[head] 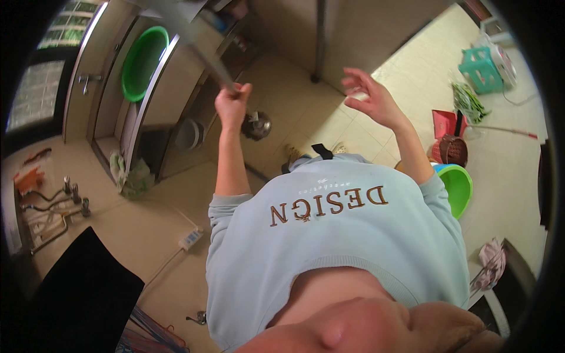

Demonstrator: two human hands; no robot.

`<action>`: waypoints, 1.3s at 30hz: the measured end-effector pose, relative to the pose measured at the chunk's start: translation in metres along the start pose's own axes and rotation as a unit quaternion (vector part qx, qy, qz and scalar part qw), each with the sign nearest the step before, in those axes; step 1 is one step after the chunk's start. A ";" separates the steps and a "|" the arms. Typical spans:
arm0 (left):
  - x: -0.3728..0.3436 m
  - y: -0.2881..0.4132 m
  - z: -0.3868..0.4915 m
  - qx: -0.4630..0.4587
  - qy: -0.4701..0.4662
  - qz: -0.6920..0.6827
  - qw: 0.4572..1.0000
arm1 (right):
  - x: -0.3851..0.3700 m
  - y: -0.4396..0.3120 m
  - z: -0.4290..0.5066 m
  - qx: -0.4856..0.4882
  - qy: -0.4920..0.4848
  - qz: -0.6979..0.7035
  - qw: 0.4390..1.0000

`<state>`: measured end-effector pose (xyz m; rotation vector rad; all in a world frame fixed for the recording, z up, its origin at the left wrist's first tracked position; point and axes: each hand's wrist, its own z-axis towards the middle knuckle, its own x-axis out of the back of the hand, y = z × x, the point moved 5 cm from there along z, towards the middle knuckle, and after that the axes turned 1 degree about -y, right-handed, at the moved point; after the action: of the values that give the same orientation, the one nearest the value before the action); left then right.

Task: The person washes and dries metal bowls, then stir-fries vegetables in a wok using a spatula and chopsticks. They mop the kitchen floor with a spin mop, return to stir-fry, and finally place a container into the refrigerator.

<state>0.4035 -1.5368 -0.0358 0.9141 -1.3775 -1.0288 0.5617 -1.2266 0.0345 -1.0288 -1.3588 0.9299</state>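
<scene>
My left hand (233, 106) is closed around the lower end of a long grey pole (198, 48). The pole rises towards the upper left and leaves the picture at the top; its far end is out of view and the shaft looks blurred. My right hand (368, 98) is raised in front of my body, fingers partly curled and thumb apart. A pale patch shows between its fingers, and I cannot tell whether it is more than the floor behind. Below the left hand, a round shiny metal object (258, 126) is partly hidden by my forearm.
On the left are a green basin (145, 66), a plastic bag (134, 178), pipe valves (75, 196) and a power strip (191, 238). To the right are a red dustpan (442, 123), a wastebasket (452, 150), a lime basin (457, 189), leafy vegetables (468, 102) and a teal stool (481, 70).
</scene>
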 end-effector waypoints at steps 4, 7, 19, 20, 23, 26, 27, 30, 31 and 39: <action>-0.130 0.023 -0.032 -0.064 -0.217 0.136 0.965 | 0.041 -0.063 -0.008 0.203 0.104 0.147 0.963; -0.201 0.030 -0.091 -0.073 -0.364 0.103 0.923 | 0.077 -0.067 -0.032 0.201 0.170 0.385 0.885; -0.351 0.127 -0.255 -0.315 -0.713 0.032 0.626 | 0.159 -0.124 -0.257 0.205 0.436 0.300 0.823; -0.360 0.137 -0.266 -0.341 -0.726 0.021 0.598 | 0.158 -0.133 -0.272 0.212 0.422 0.269 0.839; -0.387 0.154 -0.298 -0.404 -0.759 0.017 0.510 | 0.143 -0.137 -0.315 0.237 0.497 0.203 0.810; -0.422 0.156 -0.319 -0.449 -0.776 0.034 0.441 | 0.130 -0.129 -0.343 0.230 0.590 0.097 0.768; -0.436 0.155 -0.324 -0.459 -0.782 0.045 0.419 | 0.129 -0.122 -0.349 0.228 0.610 0.076 0.755; -0.485 0.154 -0.328 -0.458 -0.786 0.061 0.412 | 0.145 -0.096 -0.356 0.218 0.641 0.053 0.734; -0.505 0.158 -0.327 -0.468 -0.780 0.069 0.409 | 0.156 -0.084 -0.356 0.219 0.644 0.052 0.731; -0.633 0.157 -0.286 -0.491 -0.738 0.181 0.426 | 0.248 0.000 -0.331 0.179 0.616 0.056 0.765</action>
<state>0.7366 -0.9101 -0.0927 -1.6140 -1.5589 -1.9719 0.8973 -1.0034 0.1270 -1.0756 0.0026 0.3551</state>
